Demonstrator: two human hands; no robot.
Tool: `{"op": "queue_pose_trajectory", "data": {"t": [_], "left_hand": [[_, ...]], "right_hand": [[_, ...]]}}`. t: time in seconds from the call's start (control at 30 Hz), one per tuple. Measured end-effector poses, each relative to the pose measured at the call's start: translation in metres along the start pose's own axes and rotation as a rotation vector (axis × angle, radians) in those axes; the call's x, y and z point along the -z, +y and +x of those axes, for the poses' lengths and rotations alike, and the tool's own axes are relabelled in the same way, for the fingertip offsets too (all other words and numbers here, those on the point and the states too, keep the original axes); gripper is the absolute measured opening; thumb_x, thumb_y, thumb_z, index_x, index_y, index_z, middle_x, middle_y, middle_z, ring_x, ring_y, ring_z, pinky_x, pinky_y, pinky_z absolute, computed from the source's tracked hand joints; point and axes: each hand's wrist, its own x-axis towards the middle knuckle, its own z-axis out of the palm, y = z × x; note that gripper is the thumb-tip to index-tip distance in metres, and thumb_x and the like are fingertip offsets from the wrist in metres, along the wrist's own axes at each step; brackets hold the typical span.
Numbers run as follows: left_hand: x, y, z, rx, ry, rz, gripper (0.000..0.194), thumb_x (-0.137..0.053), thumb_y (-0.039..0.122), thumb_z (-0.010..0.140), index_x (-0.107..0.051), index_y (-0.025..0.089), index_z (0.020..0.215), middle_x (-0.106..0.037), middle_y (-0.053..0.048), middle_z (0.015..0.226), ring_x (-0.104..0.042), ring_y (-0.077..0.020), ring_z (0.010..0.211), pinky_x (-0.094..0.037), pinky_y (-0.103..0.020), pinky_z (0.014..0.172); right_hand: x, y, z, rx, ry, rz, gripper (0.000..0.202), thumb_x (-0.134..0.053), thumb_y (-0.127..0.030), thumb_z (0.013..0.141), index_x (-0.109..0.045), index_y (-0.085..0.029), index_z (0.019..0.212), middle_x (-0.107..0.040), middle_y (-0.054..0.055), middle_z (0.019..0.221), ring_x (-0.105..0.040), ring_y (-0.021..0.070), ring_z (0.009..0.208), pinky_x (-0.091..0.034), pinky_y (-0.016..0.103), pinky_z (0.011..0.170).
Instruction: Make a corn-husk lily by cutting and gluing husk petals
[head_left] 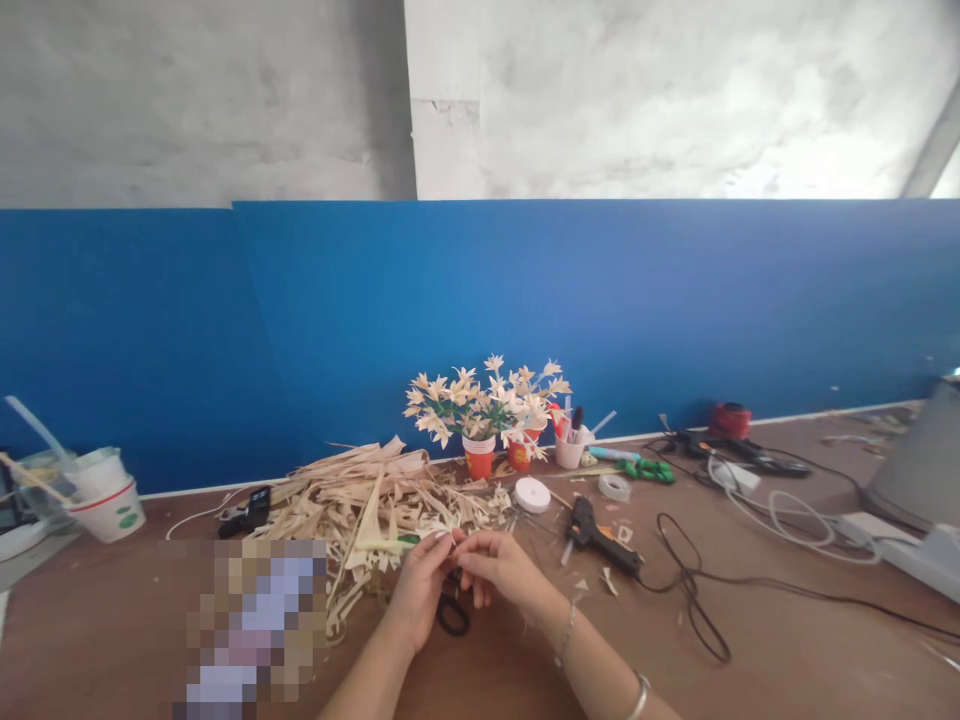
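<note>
My left hand and my right hand meet over the table, fingertips pinched together. Between them is a small pale piece of husk with pointed tips, largely hidden by the fingers. Below the hands lie scissors, of which a black handle loop shows. A heap of dry, pale husk strips spreads behind and left of my left hand. Pale flowers with green stems stand in red cups beyond the hands. A black glue gun lies to the right of my right hand.
A white tape roll, a clear tape roll and a cup of pens stand near the blue partition. Black cable loops across the right side toward a white power strip. Stacked cups stand at far left.
</note>
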Motion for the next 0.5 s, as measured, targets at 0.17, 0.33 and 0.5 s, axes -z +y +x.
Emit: {"op": "queue_pose_trajectory", "data": {"t": [0.17, 0.33, 0.5], "left_hand": [[0.0019, -0.0027, 0.002, -0.005, -0.019, 0.014, 0.026, -0.072, 0.035, 0.066, -0.067, 0.012, 0.079, -0.063, -0.002, 0.065, -0.055, -0.0126, 0.055, -0.042, -0.025, 0.055], [0.0031, -0.0075, 0.0046, -0.045, -0.025, 0.055, 0.023, -0.07, 0.034, 0.069, -0.066, 0.013, 0.078, -0.062, -0.001, 0.063, -0.056, -0.0126, 0.058, -0.042, -0.024, 0.056], [0.0025, -0.0073, 0.0035, -0.048, -0.045, 0.103, 0.024, -0.066, 0.036, 0.072, -0.065, 0.013, 0.08, -0.059, 0.0, 0.056, -0.054, -0.0122, 0.053, -0.041, -0.024, 0.053]], "right_hand": [[0.0004, 0.0011, -0.0001, -0.007, 0.014, 0.002, 0.042, -0.068, -0.05, 0.062, -0.06, -0.013, 0.077, -0.061, -0.002, 0.053, -0.05, 0.0065, 0.034, -0.034, 0.016, 0.034], [0.0007, 0.0019, 0.0012, -0.011, 0.025, 0.035, 0.04, -0.068, -0.049, 0.062, -0.058, -0.013, 0.074, -0.061, -0.002, 0.054, -0.049, 0.0058, 0.033, -0.032, 0.017, 0.034], [-0.0003, 0.0027, 0.0021, -0.008, 0.027, 0.051, 0.038, -0.068, -0.048, 0.062, -0.056, -0.013, 0.07, -0.061, -0.002, 0.054, -0.049, 0.0054, 0.033, -0.031, 0.016, 0.034]]}}
